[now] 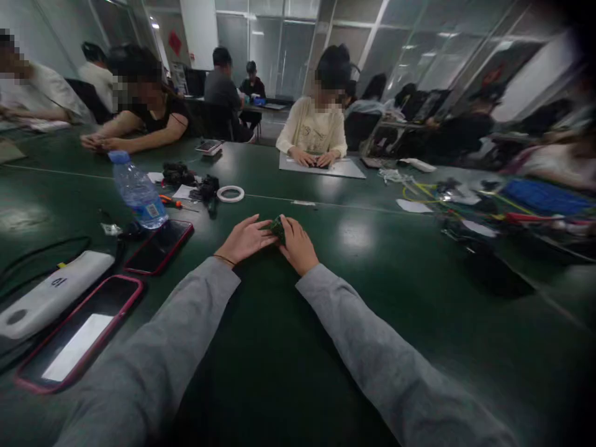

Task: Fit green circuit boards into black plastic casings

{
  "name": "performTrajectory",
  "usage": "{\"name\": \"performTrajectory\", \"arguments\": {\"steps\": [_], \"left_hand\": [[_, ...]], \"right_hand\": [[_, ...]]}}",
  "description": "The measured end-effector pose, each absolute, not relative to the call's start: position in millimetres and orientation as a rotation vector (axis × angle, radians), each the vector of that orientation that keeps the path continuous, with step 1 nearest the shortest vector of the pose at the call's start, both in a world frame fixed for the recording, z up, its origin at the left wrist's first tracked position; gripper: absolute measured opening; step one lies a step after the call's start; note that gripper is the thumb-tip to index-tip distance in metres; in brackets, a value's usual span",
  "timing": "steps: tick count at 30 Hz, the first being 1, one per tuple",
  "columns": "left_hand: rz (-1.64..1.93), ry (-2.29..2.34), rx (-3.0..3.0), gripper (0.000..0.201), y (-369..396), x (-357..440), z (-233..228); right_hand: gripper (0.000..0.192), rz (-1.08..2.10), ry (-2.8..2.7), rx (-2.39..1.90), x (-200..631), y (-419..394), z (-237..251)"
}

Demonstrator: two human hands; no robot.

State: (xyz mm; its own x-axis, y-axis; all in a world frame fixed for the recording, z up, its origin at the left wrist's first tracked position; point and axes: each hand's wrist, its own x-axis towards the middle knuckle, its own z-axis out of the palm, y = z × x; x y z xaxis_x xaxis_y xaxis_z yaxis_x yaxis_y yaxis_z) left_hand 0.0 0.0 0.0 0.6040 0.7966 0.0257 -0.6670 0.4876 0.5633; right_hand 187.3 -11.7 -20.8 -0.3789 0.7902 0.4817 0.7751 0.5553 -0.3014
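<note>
Beyond my right hand (300, 245), the green table (372, 285) runs open until a tangle of cables (459, 192) blocks the far right, so I can slide low that way. Between my sleeves (363, 323) and back toward me, I also have bare surface. My left side is tighter: a red-edged phone (159, 247) lies flat, a water bottle (139, 192) rises at its far end, and a white device (53, 298) and pink-rimmed phone (84, 335) fill the nearer stretch. Ahead, a co-worker's pale board (344, 169) bounds my reach.
</note>
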Motion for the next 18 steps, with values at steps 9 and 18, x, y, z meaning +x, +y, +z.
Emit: {"name": "performTrajectory", "arguments": {"steps": [9, 18], "left_hand": [[0.769, 0.455, 0.676, 0.039, -2, 13, 3], [0.905, 0.553, 0.547, 0.04, 9, 7, -20]], "right_hand": [[0.051, 0.565, -1.762, -1.211, 233, -1, -11], [0.011, 0.83, -0.96, -1.425, 421, 0, 43]]}}
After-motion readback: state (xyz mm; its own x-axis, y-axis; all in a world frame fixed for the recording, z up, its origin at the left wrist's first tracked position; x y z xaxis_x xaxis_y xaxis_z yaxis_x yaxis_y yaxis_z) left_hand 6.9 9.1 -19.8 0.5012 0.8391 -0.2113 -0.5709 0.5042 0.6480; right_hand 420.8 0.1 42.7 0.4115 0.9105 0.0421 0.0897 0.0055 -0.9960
